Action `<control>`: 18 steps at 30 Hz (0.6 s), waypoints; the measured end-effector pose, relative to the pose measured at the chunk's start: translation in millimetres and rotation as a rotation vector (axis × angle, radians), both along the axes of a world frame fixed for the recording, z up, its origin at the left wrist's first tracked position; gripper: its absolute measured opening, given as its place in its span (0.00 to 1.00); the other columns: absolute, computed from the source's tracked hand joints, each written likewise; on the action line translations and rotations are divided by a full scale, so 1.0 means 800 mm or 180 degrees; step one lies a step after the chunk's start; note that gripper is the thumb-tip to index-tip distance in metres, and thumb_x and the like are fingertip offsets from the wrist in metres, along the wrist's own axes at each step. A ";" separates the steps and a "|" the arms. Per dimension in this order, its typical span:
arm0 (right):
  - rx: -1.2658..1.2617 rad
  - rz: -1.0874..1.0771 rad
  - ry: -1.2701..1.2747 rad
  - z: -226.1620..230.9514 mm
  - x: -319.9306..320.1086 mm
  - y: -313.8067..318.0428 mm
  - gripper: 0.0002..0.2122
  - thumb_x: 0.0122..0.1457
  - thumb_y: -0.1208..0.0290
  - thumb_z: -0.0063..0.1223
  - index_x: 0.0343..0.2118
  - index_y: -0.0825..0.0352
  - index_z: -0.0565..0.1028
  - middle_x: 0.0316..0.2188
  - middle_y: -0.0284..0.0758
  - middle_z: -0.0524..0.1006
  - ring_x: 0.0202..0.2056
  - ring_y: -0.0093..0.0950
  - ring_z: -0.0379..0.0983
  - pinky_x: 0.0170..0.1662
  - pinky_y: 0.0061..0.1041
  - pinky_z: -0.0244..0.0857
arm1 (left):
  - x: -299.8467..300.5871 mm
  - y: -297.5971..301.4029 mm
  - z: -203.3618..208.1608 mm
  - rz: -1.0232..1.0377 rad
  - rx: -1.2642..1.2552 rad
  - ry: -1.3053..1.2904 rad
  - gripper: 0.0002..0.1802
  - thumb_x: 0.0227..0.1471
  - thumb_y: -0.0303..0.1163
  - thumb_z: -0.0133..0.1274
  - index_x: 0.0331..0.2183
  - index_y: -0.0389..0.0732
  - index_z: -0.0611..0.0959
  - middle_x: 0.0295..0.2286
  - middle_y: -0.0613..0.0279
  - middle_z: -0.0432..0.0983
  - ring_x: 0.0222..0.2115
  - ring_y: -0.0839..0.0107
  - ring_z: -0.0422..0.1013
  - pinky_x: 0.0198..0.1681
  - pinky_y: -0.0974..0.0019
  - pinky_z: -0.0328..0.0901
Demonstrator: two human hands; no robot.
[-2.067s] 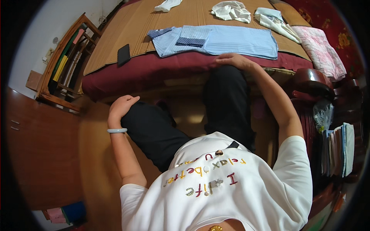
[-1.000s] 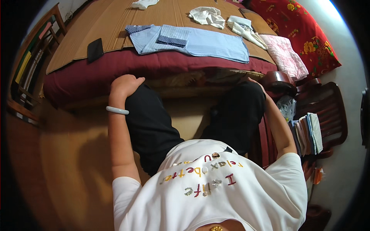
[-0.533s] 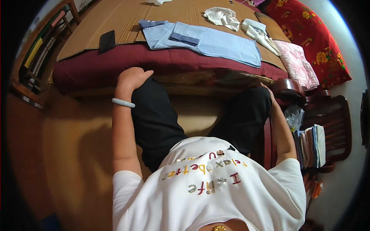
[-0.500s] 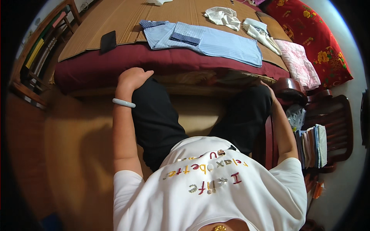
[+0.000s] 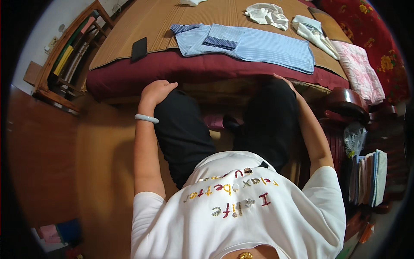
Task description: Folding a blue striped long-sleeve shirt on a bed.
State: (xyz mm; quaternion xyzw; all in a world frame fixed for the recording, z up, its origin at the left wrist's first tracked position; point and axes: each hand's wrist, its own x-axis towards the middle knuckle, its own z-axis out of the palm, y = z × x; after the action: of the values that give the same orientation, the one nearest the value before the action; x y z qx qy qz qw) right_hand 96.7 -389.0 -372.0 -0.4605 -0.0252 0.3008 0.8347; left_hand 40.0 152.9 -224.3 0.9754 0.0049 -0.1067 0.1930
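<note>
My left hand [image 5: 155,91] rests on my left knee, thumb stretched out to the right and the other fingers partly hidden; it holds nothing. On the outer side of my right knee lies my right hand [image 5: 285,83], seen edge-on, its visible fingers extended and holding nothing. Black trousers [image 5: 183,125] cover both legs. Beyond my knees, a light blue striped garment [image 5: 276,47] with navy dotted trim lies folded flat near the bed's front edge. Left of it is a black phone-like slab [image 5: 139,49]. Neither hand touches these.
Brown corrugated card [image 5: 164,21] covers the bed, above a maroon sheet [image 5: 129,77]. White cloths [image 5: 267,15] lie farther back. A pink-white folded cloth [image 5: 358,69] sits at the right, near a dark wooden chair [image 5: 345,101] and stacked folded cloths [image 5: 368,179]. A wooden rack [image 5: 71,56] stands left.
The view has swung left, so the bed and its things sit farther right. My right leg has shifted inward with the hand on it. A pink slipper now shows between my legs.
</note>
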 end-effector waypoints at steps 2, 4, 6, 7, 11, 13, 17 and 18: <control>-0.0086 -0.0027 0.0019 -0.004 0.011 0.043 0.18 0.69 0.68 0.45 0.61 0.63 0.68 0.45 0.31 0.78 0.43 0.22 0.76 0.51 0.22 0.69 | -0.002 0.012 -0.004 0.0082 -0.0001 0.0076 0.28 0.54 0.56 0.49 0.33 0.39 0.86 0.32 0.50 0.81 0.36 0.54 0.76 0.42 0.58 0.66; -0.1058 0.0242 -0.1373 0.015 0.011 0.111 0.18 0.69 0.69 0.46 0.60 0.63 0.68 0.45 0.31 0.78 0.44 0.21 0.75 0.52 0.22 0.69 | -0.021 0.042 -0.008 0.0261 -0.0095 -0.0071 0.30 0.53 0.57 0.49 0.32 0.37 0.86 0.31 0.50 0.81 0.35 0.53 0.76 0.41 0.57 0.67; -0.0820 0.0467 -0.0769 0.035 0.023 0.107 0.19 0.69 0.71 0.46 0.62 0.63 0.67 0.45 0.31 0.77 0.45 0.20 0.74 0.53 0.22 0.68 | -0.024 0.022 0.005 0.0339 -0.0165 0.0042 0.30 0.53 0.57 0.49 0.32 0.37 0.86 0.30 0.51 0.81 0.34 0.55 0.76 0.41 0.59 0.67; -0.0574 0.0718 -0.0184 0.044 0.028 0.114 0.20 0.68 0.73 0.46 0.63 0.62 0.65 0.45 0.30 0.77 0.45 0.19 0.74 0.54 0.22 0.67 | -0.028 0.020 0.010 0.0449 -0.0234 0.0139 0.30 0.52 0.57 0.50 0.32 0.37 0.86 0.29 0.52 0.80 0.33 0.57 0.76 0.41 0.60 0.67; -0.1116 0.0245 -0.1496 0.062 -0.003 0.157 0.17 0.68 0.71 0.47 0.59 0.66 0.69 0.42 0.31 0.79 0.42 0.19 0.75 0.51 0.22 0.69 | -0.038 0.052 -0.005 0.0549 -0.0450 0.0039 0.26 0.53 0.53 0.54 0.33 0.37 0.86 0.29 0.56 0.81 0.32 0.63 0.76 0.41 0.64 0.66; -0.0734 -0.0068 -0.1138 0.064 -0.001 0.171 0.14 0.67 0.64 0.51 0.47 0.70 0.77 0.34 0.31 0.81 0.35 0.21 0.78 0.45 0.24 0.72 | -0.034 0.056 -0.009 0.0404 -0.1769 0.0188 0.18 0.55 0.43 0.56 0.32 0.36 0.86 0.32 0.60 0.82 0.34 0.71 0.74 0.42 0.70 0.65; -0.0395 0.0195 -0.0169 0.080 0.007 0.212 0.16 0.65 0.58 0.52 0.36 0.70 0.80 0.30 0.32 0.82 0.31 0.25 0.79 0.41 0.25 0.74 | -0.030 0.059 -0.014 0.0047 -0.1907 0.0029 0.16 0.55 0.40 0.57 0.33 0.35 0.86 0.32 0.62 0.82 0.36 0.74 0.74 0.45 0.70 0.65; -0.0053 0.0499 0.0360 0.069 0.017 0.197 0.16 0.65 0.59 0.52 0.36 0.70 0.80 0.31 0.32 0.82 0.31 0.26 0.79 0.41 0.26 0.74 | -0.023 0.033 -0.013 0.0168 -0.1770 0.0134 0.16 0.56 0.40 0.57 0.33 0.35 0.86 0.31 0.62 0.82 0.37 0.74 0.75 0.45 0.69 0.66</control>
State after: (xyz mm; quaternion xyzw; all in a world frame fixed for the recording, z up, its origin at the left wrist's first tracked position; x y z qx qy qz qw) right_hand 110.6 -231.7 -317.1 -0.4463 -0.0116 0.3909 0.8049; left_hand 21.8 179.4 -234.3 0.8821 0.0048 -0.1191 0.4558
